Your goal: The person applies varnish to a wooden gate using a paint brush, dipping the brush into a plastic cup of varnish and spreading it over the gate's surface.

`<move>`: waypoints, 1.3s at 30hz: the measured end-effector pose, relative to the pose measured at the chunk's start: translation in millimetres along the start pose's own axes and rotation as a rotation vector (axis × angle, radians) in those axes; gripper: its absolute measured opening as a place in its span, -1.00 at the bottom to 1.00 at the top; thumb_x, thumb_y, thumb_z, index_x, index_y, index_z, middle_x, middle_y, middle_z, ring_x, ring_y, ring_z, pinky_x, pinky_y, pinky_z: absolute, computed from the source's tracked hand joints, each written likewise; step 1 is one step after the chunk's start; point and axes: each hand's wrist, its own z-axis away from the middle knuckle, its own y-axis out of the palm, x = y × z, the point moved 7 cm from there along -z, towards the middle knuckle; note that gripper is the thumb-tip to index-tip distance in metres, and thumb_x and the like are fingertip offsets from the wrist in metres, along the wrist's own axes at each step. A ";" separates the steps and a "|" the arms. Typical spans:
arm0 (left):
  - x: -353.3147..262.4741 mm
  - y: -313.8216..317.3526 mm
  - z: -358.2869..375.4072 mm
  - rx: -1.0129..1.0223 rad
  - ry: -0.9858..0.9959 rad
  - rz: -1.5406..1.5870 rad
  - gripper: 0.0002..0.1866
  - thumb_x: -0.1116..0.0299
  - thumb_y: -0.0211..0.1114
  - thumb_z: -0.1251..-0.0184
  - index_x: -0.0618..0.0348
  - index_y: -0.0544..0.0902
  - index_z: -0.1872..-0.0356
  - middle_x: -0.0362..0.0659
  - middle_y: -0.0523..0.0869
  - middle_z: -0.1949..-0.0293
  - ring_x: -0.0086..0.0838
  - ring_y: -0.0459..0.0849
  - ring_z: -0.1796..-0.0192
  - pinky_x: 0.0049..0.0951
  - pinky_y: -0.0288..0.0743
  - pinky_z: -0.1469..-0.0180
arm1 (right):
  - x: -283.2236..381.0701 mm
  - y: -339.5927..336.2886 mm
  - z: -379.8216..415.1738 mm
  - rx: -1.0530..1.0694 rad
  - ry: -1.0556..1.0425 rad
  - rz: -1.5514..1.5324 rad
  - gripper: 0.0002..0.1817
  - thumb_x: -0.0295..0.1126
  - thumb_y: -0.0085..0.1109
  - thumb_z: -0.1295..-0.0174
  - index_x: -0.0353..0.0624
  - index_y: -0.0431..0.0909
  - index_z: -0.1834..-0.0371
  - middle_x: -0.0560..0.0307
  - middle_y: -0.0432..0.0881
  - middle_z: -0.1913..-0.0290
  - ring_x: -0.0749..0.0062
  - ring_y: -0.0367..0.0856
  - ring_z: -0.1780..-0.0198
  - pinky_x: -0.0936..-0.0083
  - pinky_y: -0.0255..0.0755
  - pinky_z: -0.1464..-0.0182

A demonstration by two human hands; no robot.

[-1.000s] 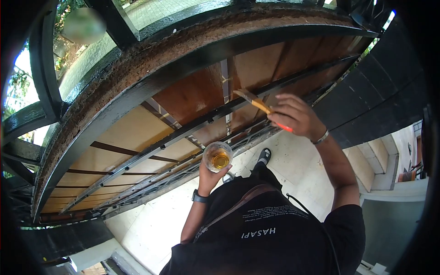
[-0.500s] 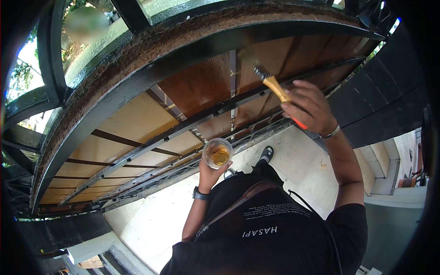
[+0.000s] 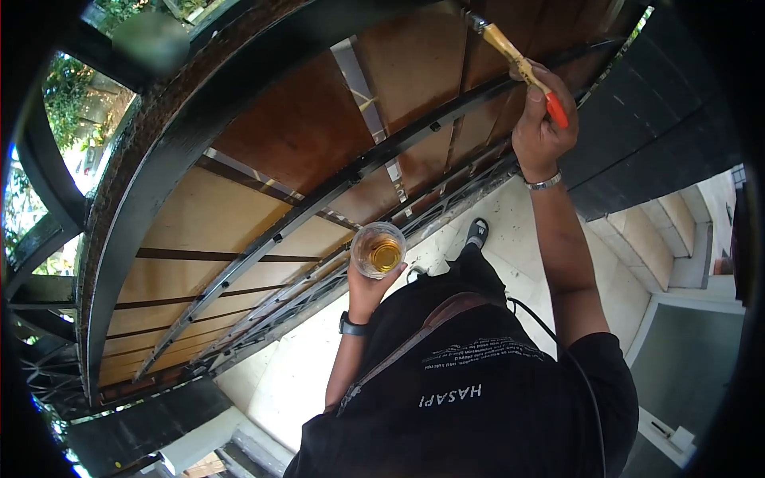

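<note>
The right hand (image 3: 542,119) had lifted its gripped brush (image 3: 510,48) toward the gate's (image 3: 303,135) top edge; left hand (image 3: 368,291) clasped the cup (image 3: 378,249), best held level.

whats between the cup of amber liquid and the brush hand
In the head view, between the plastic cup in the left hand and the right hand gripping the paintbrush lie stained wooden panels crossed by a black metal bar.

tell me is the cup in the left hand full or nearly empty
Partly filled. The clear cup held in the left hand shows a shallow pool of amber liquid low inside; most of the cup above it is clear.
</note>
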 end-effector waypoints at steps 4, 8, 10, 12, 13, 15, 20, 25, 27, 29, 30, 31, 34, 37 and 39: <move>-1.7 -2.1 3.3 0.002 -0.006 -0.003 -0.20 0.50 0.62 -0.02 0.33 0.37 -0.31 -0.03 0.58 -0.18 -0.36 0.56 -0.25 -0.33 0.42 -0.33 | -7.7 -11.6 6.2 -0.136 0.128 0.024 -0.79 -0.57 0.21 -0.36 -0.34 0.57 -0.03 -0.07 0.73 0.11 0.25 0.76 0.09 0.41 0.60 -0.01; -1.4 -3.5 4.8 -0.005 0.003 -0.038 -0.20 0.50 0.62 -0.03 0.34 0.37 -0.32 -0.03 0.58 -0.18 -0.36 0.56 -0.24 -0.34 0.43 -0.32 | 4.3 -6.3 18.5 -0.181 0.043 0.175 -0.77 -0.54 0.25 -0.33 -0.31 0.58 -0.02 -0.06 0.73 0.13 0.14 0.74 0.08 0.38 0.60 0.01; -2.7 -3.0 4.7 -0.005 0.015 -0.067 -0.19 0.50 0.61 -0.04 0.34 0.36 -0.32 -0.04 0.58 -0.18 -0.37 0.57 -0.23 -0.34 0.43 -0.32 | 20.5 7.0 23.7 -0.133 -0.041 0.252 -0.72 -0.54 0.31 -0.26 -0.27 0.59 -0.03 -0.04 0.73 0.13 0.04 0.72 0.07 0.29 0.60 -0.02; -0.3 -1.4 4.7 0.021 -0.005 -0.085 -0.19 0.50 0.61 -0.04 0.34 0.36 -0.32 -0.04 0.58 -0.19 -0.37 0.57 -0.23 -0.34 0.43 -0.32 | 52.7 29.1 24.5 0.035 -0.087 0.218 -0.63 -0.55 0.39 -0.12 -0.19 0.62 -0.03 0.01 0.73 0.12 0.01 0.70 0.07 0.13 0.58 -0.09; 0.1 -0.8 3.9 0.034 -0.024 -0.097 -0.19 0.50 0.61 -0.04 0.34 0.36 -0.33 -0.04 0.57 -0.19 -0.38 0.56 -0.23 -0.34 0.42 -0.32 | 63.2 38.1 29.4 0.087 -0.146 0.099 -0.60 -0.51 0.45 -0.08 -0.17 0.64 -0.02 0.06 0.73 0.13 0.10 0.70 0.06 0.10 0.59 -0.12; -5.1 1.9 1.7 0.051 -0.026 -0.101 -0.20 0.51 0.61 -0.04 0.34 0.36 -0.32 -0.04 0.58 -0.18 -0.38 0.57 -0.23 -0.34 0.42 -0.32 | 78.5 48.0 39.5 0.182 -0.163 -0.004 -0.65 -0.47 0.42 -0.11 -0.18 0.65 0.01 0.02 0.71 0.16 0.12 0.70 0.08 0.07 0.59 -0.14; -7.0 5.6 -5.3 0.083 -0.017 -0.115 -0.22 0.52 0.60 -0.05 0.33 0.38 -0.31 -0.04 0.59 -0.17 -0.37 0.57 -0.23 -0.34 0.42 -0.32 | 50.7 26.7 33.7 0.140 -0.048 -0.092 -0.60 -0.46 0.49 -0.07 -0.08 0.67 -0.02 0.07 0.75 0.12 0.17 0.72 0.08 0.16 0.60 -0.12; -2.1 10.7 -8.0 0.134 -0.005 -0.101 -0.20 0.52 0.60 -0.04 0.33 0.36 -0.32 -0.04 0.57 -0.19 -0.36 0.57 -0.23 -0.33 0.42 -0.32 | 4.8 -21.2 6.5 -0.163 0.005 0.172 -0.72 -0.56 0.38 -0.18 -0.20 0.66 0.03 0.06 0.75 0.11 0.09 0.72 0.03 0.31 0.59 -0.03; -5.9 13.4 -7.6 0.116 0.024 -0.113 -0.20 0.53 0.60 -0.04 0.33 0.36 -0.32 -0.04 0.58 -0.18 -0.36 0.57 -0.23 -0.33 0.43 -0.32 | 2.8 -24.5 3.6 -0.159 -0.041 0.218 -0.72 -0.56 0.38 -0.18 -0.20 0.66 0.02 0.05 0.75 0.10 0.08 0.71 0.02 0.31 0.59 -0.03; -7.7 14.1 -7.0 0.099 0.051 -0.126 -0.20 0.53 0.60 -0.04 0.33 0.35 -0.32 -0.03 0.58 -0.18 -0.36 0.57 -0.23 -0.33 0.43 -0.32 | 10.3 -18.9 7.1 -0.131 -0.068 0.292 -0.69 -0.55 0.40 -0.16 -0.17 0.66 0.00 0.06 0.73 0.09 0.09 0.71 0.01 0.28 0.59 -0.04; -5.6 14.4 -7.5 0.105 0.051 -0.114 -0.19 0.54 0.60 -0.04 0.33 0.35 -0.33 -0.03 0.57 -0.18 -0.36 0.57 -0.23 -0.32 0.43 -0.32 | 19.4 -14.8 11.7 -0.131 -0.072 0.292 -0.69 -0.55 0.40 -0.16 -0.17 0.66 0.00 0.06 0.73 0.09 0.09 0.71 0.01 0.28 0.59 -0.04; -4.9 15.2 -8.1 0.111 0.051 -0.101 -0.19 0.55 0.60 -0.04 0.33 0.35 -0.33 -0.03 0.57 -0.19 -0.36 0.57 -0.23 -0.32 0.43 -0.32 | 28.8 -2.9 17.4 -0.023 -0.088 0.272 -0.67 -0.54 0.42 -0.14 -0.15 0.66 0.00 0.08 0.73 0.11 0.10 0.71 0.03 0.26 0.60 -0.06; -5.5 16.5 -8.7 0.112 0.042 -0.066 -0.20 0.56 0.60 -0.04 0.32 0.35 -0.33 -0.04 0.57 -0.19 -0.36 0.57 -0.24 -0.33 0.43 -0.33 | 54.3 25.6 37.7 0.162 -0.095 0.077 -0.60 -0.49 0.48 -0.06 -0.09 0.67 -0.02 0.14 0.72 0.14 0.16 0.71 0.05 0.18 0.58 -0.15; 2.7 15.3 -7.8 0.124 0.035 -0.083 -0.20 0.57 0.59 -0.04 0.32 0.35 -0.33 -0.05 0.57 -0.19 -0.36 0.57 -0.24 -0.33 0.43 -0.32 | 67.6 33.0 49.3 0.238 -0.083 -0.037 -0.58 -0.46 0.50 -0.05 -0.08 0.66 -0.03 0.14 0.73 0.12 0.19 0.71 0.05 0.15 0.57 -0.20; 4.5 14.4 -6.3 0.104 0.049 -0.085 -0.20 0.57 0.59 -0.04 0.32 0.36 -0.33 -0.05 0.57 -0.19 -0.37 0.57 -0.24 -0.34 0.43 -0.32 | 67.1 35.0 46.9 0.271 -0.051 -0.124 -0.62 -0.50 0.47 -0.08 -0.10 0.66 0.00 0.07 0.74 0.08 0.18 0.72 0.04 0.11 0.57 -0.19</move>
